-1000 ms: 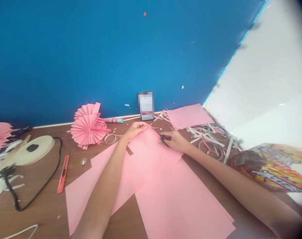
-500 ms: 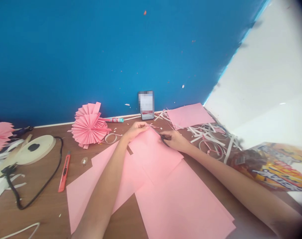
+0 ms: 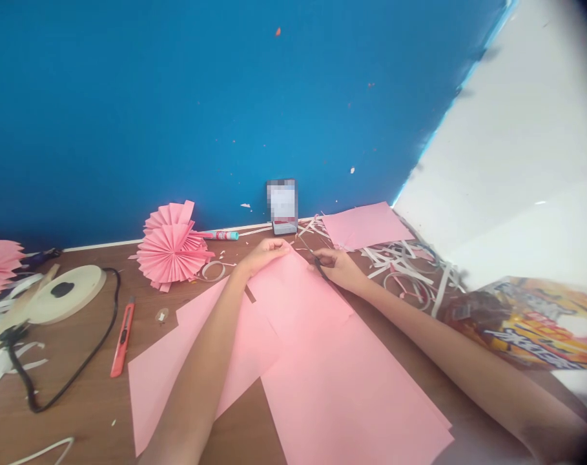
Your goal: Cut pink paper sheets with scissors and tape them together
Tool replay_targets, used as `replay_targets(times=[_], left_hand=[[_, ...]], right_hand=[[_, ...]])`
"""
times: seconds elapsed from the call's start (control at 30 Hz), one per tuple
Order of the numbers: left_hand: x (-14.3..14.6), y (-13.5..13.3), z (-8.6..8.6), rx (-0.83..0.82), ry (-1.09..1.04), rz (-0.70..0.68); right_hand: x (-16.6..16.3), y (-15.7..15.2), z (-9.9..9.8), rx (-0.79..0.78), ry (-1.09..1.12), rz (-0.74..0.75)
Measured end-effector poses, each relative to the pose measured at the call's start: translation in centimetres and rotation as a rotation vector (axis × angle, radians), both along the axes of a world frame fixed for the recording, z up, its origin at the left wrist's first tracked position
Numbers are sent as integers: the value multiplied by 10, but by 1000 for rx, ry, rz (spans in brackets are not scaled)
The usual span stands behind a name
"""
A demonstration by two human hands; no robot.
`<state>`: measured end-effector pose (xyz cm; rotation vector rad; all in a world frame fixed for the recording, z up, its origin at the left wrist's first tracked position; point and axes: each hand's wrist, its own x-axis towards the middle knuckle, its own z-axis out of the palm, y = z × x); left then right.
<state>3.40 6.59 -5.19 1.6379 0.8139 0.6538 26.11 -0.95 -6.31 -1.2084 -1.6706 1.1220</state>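
One pink sheet (image 3: 296,290) extends before me over more pink paper (image 3: 370,400), its far end pinched in my left hand (image 3: 267,254). My right hand (image 3: 340,267), apart from it, grips scissors (image 3: 319,266) by the sheet's edge. A red cutter (image 3: 123,340) lies to the left; a phone (image 3: 282,205) stands beyond, by the blue wall (image 3: 177,97).

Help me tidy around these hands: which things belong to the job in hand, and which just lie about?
In use: left hand, pinching pink sheet; right hand, holding scissors.

Apparently just lying about: red cutter, pleated pink fan, white strips, black cable, colourful packet.
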Motion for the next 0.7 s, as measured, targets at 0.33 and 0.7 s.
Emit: replay_targets(times=[0.33, 0.7], left_hand=[[-1, -1, 7, 144, 150, -27], [-20, 2, 6, 50, 97, 40]], right_hand=[[-2, -3, 3, -74, 10, 48], [2, 1, -1, -77, -23, 58]])
